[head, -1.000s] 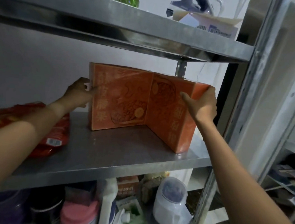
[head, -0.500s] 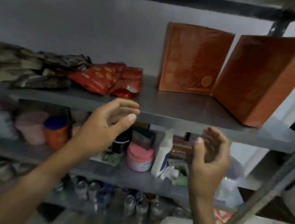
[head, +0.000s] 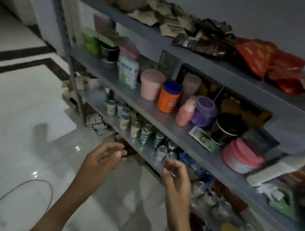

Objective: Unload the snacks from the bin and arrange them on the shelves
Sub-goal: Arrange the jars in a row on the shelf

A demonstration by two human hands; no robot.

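Hands, two: left hand (head: pixel 104 156) and right hand (head: pixel 175 174), fingers spread, empty.

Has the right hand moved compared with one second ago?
Yes. It was pressed against an orange box on the shelf that holds the red snack bags. Now the right hand is open and empty, two shelves lower, in front of the cans.

Empty hands (head: pixel 139 167) before stocked shelves (head: pixel 174 133)
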